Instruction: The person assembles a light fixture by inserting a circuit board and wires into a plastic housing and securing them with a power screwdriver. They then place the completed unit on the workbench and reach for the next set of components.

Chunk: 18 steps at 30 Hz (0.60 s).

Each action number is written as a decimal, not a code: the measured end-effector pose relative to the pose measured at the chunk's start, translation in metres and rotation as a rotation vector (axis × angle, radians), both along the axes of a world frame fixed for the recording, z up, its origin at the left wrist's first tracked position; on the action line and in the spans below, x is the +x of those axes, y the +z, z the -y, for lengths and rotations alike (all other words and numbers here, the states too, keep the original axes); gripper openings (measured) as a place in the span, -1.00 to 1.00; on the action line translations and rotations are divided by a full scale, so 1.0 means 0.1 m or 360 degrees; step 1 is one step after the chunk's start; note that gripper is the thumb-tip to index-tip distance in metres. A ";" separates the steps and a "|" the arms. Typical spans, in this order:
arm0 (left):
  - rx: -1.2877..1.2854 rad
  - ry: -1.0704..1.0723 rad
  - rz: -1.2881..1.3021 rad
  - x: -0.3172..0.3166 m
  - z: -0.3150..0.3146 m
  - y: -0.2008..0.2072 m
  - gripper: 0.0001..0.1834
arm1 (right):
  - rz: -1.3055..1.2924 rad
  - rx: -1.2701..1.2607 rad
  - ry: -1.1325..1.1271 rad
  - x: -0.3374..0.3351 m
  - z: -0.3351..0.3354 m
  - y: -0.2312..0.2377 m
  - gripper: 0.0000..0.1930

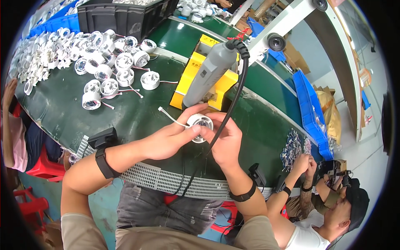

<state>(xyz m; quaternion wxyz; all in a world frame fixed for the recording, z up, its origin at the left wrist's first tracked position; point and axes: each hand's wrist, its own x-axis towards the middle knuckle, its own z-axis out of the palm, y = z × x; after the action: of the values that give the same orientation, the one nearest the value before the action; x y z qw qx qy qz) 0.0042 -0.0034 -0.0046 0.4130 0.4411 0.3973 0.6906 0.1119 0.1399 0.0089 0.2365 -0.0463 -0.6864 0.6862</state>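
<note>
1. Far left, green bench (62,102): heap of small white pieces (35,64). Best to keep the work well apart from it.
2. Next: loose white housings (124,61), several with leads trailing. Leads could snag; separate gently.
3. Left hand (168,139): fingers clamped on a white round housing (201,125), thumb over its front edge; contact behind is hidden. Judged better with pressure on the rim, not the dark centre.
4. White lead (171,116) runs up and left from the housing, connector (160,109) free of both hands. Leave slack; avoid pinching it under the thumb.
5. Housing position: raised between the two hands, front face towards the viewer. Steadiest, I judge, if turned by its rim with small finger movements.
6. Beyond the hands: grey corded tool (210,73), slanted at a yellow stand (191,68); seating cannot be told. Keep knuckles clear of its lower end.
7. Right hand (229,143): thumb and fingers closed on the housing's right side; rear fingertips hidden. Match the left's pressure to prevent tilting.
8. Black cord (236,98) crosses before the right hand. It could drag; route it aside.
</note>
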 end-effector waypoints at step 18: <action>-0.0260 0.0221 -0.0233 -0.09 0.00 0.03 -0.58 | 0.0119 0.0317 -0.0059 -0.07 -0.02 -0.08 -0.80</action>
<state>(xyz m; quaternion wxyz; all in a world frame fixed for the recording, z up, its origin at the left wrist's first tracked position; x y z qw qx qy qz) -0.0043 -0.0037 -0.0016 0.3686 0.4268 0.5109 0.6488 0.1050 0.1416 0.0004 0.2268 -0.0607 -0.7586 0.6078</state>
